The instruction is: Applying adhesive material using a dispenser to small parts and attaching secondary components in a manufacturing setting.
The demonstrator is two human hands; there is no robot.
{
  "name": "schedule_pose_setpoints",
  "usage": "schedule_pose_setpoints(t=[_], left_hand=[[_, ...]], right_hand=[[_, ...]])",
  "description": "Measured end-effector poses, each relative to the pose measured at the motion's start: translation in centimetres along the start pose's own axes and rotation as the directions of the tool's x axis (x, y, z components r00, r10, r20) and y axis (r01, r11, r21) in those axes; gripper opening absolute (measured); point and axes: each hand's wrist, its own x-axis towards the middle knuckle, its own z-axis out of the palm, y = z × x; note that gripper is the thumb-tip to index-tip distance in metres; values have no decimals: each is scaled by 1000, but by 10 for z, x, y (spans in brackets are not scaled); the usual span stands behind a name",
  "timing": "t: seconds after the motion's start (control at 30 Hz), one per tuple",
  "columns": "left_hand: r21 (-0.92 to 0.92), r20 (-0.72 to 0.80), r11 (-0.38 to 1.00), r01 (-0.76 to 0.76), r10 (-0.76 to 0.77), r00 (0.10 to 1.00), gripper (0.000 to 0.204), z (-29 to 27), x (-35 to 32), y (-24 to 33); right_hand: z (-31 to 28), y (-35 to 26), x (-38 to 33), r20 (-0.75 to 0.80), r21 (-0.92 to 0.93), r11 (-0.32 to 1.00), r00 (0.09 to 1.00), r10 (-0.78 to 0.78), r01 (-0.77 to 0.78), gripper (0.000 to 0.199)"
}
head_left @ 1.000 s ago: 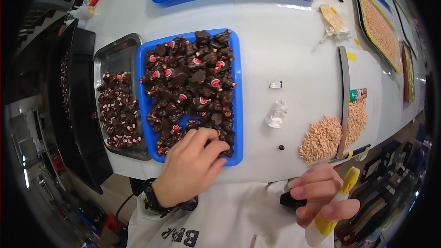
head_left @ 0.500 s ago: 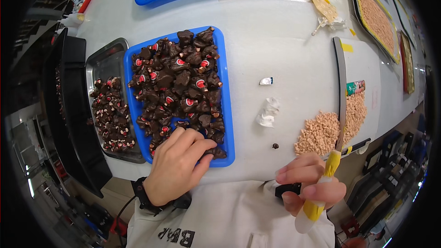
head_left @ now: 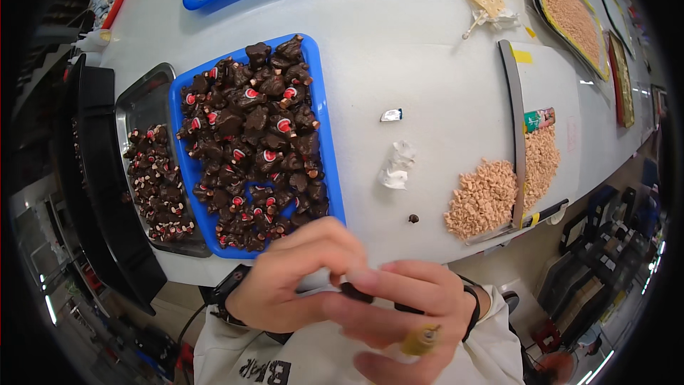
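Note:
Just in front of my body my two hands meet. My left hand (head_left: 303, 271) is closed, pinching a small dark brown piece (head_left: 356, 292) between thumb and fingertips. The fingers of my right hand (head_left: 410, 299) touch the same spot and also hold a slim hand tool with a yellow-wrapped grip (head_left: 420, 341), pointed toward the camera and blurred. Its working end cannot be made out. Left of centre is a blue tray (head_left: 329, 171) heaped with lumpy dark brown pieces (head_left: 246, 125), some bearing red-and-white spots. Its near edge lies close to my left hand.
Left of the blue tray stand a metal tray (head_left: 146, 85) of similar smaller pieces and a black bin (head_left: 107, 171). A pile of small beige bits (head_left: 484, 199) lies at right against a curved dark strip (head_left: 510, 78). Crumpled white tissue (head_left: 399, 164) and one dark bit (head_left: 414, 219) lie between.
My left hand has come out of the blue tray with a dark piece, moving right. My right hand has moved left with the tool to meet it. The whole view has shifted slightly.

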Motion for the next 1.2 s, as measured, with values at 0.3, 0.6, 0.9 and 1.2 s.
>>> schedule_pose_setpoints(t=[0.3, 0.6, 0.9, 1.2], left_hand=[[-621, 156, 726, 295, -254, 955, 43, 15, -2, -4], [-829, 129, 526, 192, -155, 980, 47, 15, -1, -20], [-648, 5, 750, 137, -175, 985, 38, 14, -1, -22], [-546, 35, 798, 256, -283, 959, 39, 14, 2, -19]], right_hand=[[14, 25, -10, -163, -12, 998, 984, -70, 69, 34], [14, 28, -8, -127, 81, 992, 988, -89, 100, 30], [2, 36, -10, -101, 54, 996, 993, -62, 68, 27], [-1, 35, -20, -87, 224, 973, 994, 69, -47, 21]])
